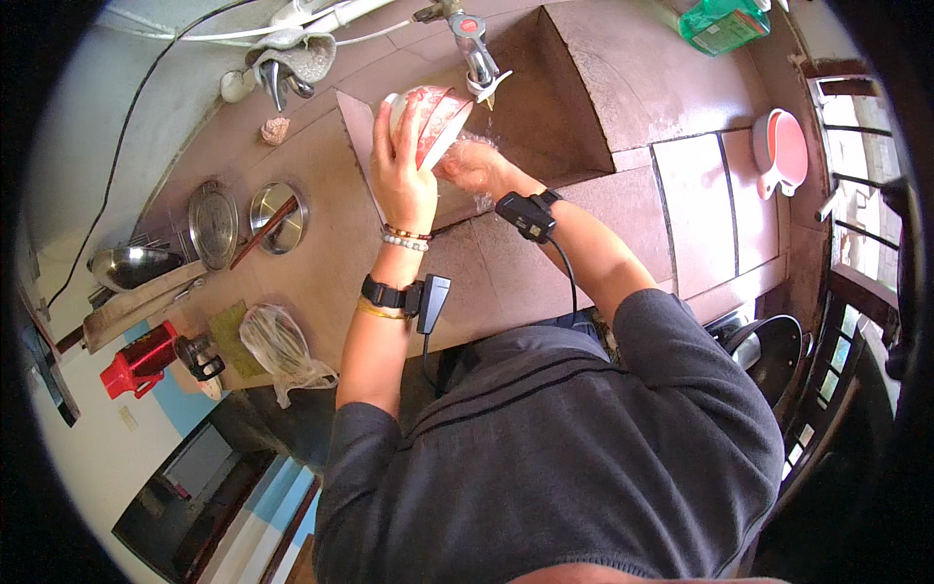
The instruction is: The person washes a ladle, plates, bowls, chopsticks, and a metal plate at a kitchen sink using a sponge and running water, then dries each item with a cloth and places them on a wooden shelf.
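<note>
My left hand (405, 168) grips a red-and-white patterned bowl (438, 120), tilted on its side with its rim to the right; more than one rim seems to show, as if bowls are nested. Just right of its rim is my right hand (474, 166), wet under running water, with fingers curled and partly hidden by splashes. Whether it holds anything cannot be told. Above both hands the metal faucet (474, 51) runs over the tiled sink (562, 109).
Left on the counter lie a steel plate (276, 237) with chopsticks, an oval metal tray (213, 225) and a plastic bag (273, 339). A pink basin (786, 150) and a green bottle (722, 28) stand at the right. A dark wok (773, 358) is beside my right side.
</note>
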`<state>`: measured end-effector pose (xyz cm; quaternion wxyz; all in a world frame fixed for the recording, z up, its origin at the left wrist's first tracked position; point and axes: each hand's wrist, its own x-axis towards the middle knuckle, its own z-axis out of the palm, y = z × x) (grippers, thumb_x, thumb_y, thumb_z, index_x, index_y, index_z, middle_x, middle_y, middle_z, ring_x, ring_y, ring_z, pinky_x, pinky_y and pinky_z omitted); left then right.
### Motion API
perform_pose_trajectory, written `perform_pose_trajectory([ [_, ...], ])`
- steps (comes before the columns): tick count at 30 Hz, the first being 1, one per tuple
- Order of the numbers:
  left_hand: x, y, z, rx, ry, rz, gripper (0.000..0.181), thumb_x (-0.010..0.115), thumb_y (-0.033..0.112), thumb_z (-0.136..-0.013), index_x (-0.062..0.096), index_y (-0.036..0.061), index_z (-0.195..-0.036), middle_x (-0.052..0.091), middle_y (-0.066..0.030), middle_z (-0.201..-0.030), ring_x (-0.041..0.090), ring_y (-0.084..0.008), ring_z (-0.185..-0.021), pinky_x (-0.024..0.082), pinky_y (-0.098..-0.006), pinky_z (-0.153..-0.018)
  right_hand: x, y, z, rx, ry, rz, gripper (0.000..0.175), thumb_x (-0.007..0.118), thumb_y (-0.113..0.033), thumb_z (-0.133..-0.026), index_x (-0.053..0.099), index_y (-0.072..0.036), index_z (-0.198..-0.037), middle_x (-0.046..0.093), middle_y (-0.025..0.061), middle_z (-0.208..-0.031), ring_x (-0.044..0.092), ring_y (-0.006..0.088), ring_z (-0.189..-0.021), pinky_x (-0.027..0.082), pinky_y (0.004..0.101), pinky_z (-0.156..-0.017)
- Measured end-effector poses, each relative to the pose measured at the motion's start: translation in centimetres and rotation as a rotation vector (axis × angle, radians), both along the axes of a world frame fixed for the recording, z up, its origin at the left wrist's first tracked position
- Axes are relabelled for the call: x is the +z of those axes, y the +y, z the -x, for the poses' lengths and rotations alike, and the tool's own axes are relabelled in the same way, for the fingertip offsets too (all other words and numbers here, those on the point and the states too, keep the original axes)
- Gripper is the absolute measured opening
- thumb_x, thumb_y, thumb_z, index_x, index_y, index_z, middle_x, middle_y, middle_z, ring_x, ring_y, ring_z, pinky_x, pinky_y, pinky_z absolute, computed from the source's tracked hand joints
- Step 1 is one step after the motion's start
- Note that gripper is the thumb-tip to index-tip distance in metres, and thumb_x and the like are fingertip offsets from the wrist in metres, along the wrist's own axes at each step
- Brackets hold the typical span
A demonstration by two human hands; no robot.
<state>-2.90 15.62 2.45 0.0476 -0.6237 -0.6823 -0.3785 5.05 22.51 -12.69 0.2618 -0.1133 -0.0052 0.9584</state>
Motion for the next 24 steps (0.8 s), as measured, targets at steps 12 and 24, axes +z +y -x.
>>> perform_pose_trajectory([
  [12, 4.0, -0.7, 1.2, -0.063, 0.286, -0.284, 0.052, 0.066, -0.001, -0.076, 0.062, 0.019, -0.123, 0.046, -0.0149, -0.14, 0.055, -0.0366, -0.116, 0.049, -0.0423, -0.093, 3.3, 0.2, -1.4, -0.086, -0.741, -0.129, 0.026, 0.047, -0.02, -0.098, 0.051, -0.006, -0.076, 0.045, 0.0025, -0.059, 0.038, 0.0118, -0.043, 0.028, 0.0261, -0.035],
  [24, 4.1, -1.9, 0.9, 0.047, 0.164, -0.235, 0.062, 0.06, -0.008, -0.075, 0.055, 0.0195, -0.131, 0.046, -0.0154, -0.14, 0.052, -0.0392, -0.119, 0.048, -0.0434, -0.095, 5.7, 1.4, -6.9, 0.108, -0.985, -0.504, 0.025, 0.049, -0.022, -0.093, 0.05, -0.005, -0.075, 0.045, 0.0022, -0.056, 0.04, 0.0129, -0.042, 0.03, 0.0298, -0.038],
])
